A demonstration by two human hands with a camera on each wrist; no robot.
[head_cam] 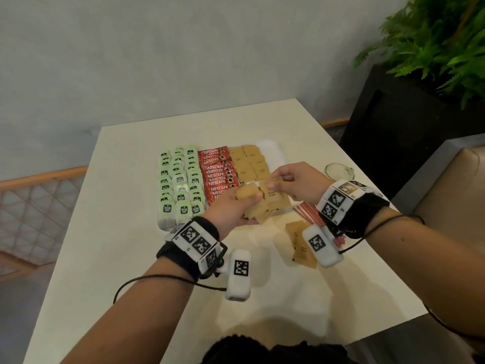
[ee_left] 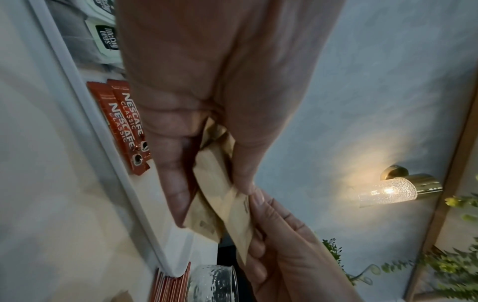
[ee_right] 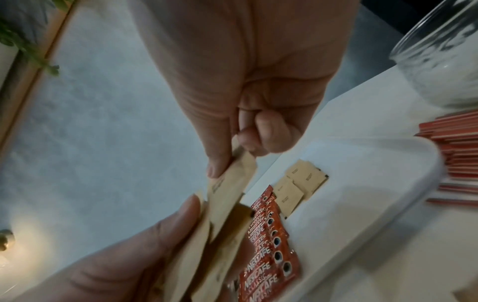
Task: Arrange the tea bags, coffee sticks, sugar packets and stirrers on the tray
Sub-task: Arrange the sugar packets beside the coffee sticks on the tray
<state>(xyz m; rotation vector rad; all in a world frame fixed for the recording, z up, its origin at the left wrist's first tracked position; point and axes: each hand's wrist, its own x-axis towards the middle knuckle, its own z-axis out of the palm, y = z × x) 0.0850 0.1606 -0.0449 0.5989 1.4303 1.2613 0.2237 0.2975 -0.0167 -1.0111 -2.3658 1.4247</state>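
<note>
Gripping sugar packets: left hand | right hand pinching one (print blurred)

Three columns of green tea bags are lying on one white tray, too overlapped to count singly. One column of red coffee sticks and two columns of brown sugar packets are sitting beside them. One glass jar is standing near.

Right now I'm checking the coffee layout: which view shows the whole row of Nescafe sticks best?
The head view: the Nescafe sticks run in one full row between tea bags and sugar packets. The right wrist shows about half; the left wrist only two sticks.
</note>
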